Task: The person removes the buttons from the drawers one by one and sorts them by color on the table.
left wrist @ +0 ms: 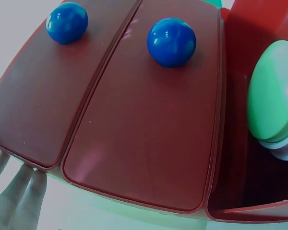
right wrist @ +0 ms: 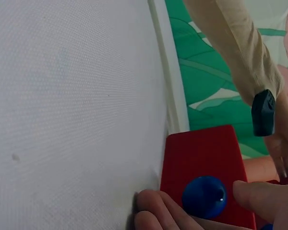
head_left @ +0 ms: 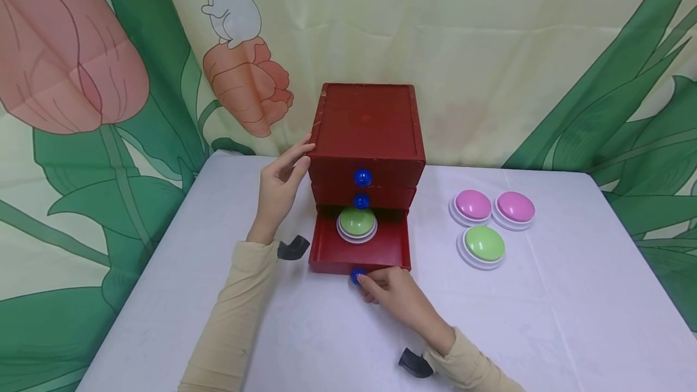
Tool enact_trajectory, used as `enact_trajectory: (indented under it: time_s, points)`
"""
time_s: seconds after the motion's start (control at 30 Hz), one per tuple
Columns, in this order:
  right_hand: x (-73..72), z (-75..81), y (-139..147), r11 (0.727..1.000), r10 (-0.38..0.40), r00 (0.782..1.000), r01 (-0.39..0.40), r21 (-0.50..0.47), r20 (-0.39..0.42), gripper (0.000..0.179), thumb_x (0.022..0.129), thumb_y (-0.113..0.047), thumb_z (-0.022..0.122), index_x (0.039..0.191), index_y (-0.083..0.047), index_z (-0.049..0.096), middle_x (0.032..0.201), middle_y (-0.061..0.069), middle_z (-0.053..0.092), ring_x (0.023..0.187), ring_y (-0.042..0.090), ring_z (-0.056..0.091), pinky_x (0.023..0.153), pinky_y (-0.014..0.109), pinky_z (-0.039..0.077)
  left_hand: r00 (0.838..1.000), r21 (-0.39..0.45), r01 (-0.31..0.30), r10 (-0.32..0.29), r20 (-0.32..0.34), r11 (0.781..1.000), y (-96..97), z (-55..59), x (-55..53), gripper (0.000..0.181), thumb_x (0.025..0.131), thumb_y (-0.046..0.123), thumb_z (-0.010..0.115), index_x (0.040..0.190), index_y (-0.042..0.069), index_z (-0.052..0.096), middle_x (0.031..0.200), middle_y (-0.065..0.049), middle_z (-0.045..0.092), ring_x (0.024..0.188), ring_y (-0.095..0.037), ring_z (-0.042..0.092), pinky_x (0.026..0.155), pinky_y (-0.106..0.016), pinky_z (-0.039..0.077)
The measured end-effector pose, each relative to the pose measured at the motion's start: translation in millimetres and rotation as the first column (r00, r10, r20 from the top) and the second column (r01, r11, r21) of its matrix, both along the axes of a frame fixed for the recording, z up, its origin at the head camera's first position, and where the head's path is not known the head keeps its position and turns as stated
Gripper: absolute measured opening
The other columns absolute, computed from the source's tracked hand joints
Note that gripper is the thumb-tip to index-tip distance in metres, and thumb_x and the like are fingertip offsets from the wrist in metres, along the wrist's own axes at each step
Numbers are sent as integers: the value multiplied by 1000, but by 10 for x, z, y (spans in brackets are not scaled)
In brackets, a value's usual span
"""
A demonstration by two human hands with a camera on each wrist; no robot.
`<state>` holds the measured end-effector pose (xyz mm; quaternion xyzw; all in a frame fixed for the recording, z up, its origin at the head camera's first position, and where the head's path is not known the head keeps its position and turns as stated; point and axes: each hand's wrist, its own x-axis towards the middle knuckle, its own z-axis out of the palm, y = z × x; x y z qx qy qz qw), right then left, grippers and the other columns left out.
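A dark red three-drawer cabinet (head_left: pixel 366 123) stands on the table with its bottom drawer (head_left: pixel 332 258) pulled out. Inside that drawer sits a green dome-topped button (head_left: pixel 357 222) on a white base. My left hand (head_left: pixel 280 189) rests against the cabinet's left side, its fingers extended; the fingertips (left wrist: pixel 21 196) show at the side edge in the left wrist view. At the drawer front, my right hand (head_left: pixel 400 295) holds the blue round knob (right wrist: pixel 204 197) between thumb and fingers. The upper two drawers are closed, each with a blue knob (left wrist: pixel 172 42).
Right of the cabinet, two pink dome buttons (head_left: pixel 473 205) and another green dome button (head_left: pixel 484 244) lie grouped on the white tablecloth (head_left: pixel 555 295). A printed curtain (head_left: pixel 463 77) hangs behind the table. Black wrist-worn pieces (head_left: pixel 294 248) sit by both sleeves.
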<state>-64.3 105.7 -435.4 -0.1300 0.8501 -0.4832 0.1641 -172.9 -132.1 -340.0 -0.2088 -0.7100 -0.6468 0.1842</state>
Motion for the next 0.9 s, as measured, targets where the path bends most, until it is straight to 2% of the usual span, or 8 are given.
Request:
enact_trajectory:
  time_s: [0.17,0.33,0.53,0.77,0.9]
  points:
    - [22,99,28,999,3,999,0,54,-53,29,98,-31,63,89,-7,76,73,-1,71,68,11,65,65,21,54,1000,0,-1,1,-4,1000,1,4,3,31,98,0,56,128,-8,61,146,-18,52,136,-25,50,108,-37,46]
    - [18,223,69,999,-6,995,10,37,-102,28,98,-29,62,89,-7,77,73,1,72,69,15,68,64,21,54,1000,-3,-2,2,-4,1000,1,3,6,31,98,0,56,128,-8,62,146,-16,53,135,-25,51,108,-37,46]
    - [-13,347,102,1000,12,995,-10,21,-100,25,98,-26,63,96,-6,78,80,5,75,75,22,72,66,21,56,1000,-16,-6,6,-6,1000,0,-3,4,32,98,0,57,128,-7,61,146,-16,53,135,-25,52,107,-33,47]
    - [-76,463,132,999,3,992,2,37,-125,23,97,-23,65,100,-4,77,84,5,76,79,21,73,75,22,57,1000,-14,-13,13,-10,1000,-8,-9,2,31,98,0,57,128,-7,62,145,-15,54,135,-24,52,106,-31,47]
    - [-133,492,155,1000,-23,994,24,11,-105,25,97,-24,65,103,-2,75,85,5,75,79,17,73,74,22,59,1000,-12,-9,8,-9,1000,-5,-9,-1,32,98,-1,57,128,-7,61,145,-15,53,134,-24,52,106,-32,47]
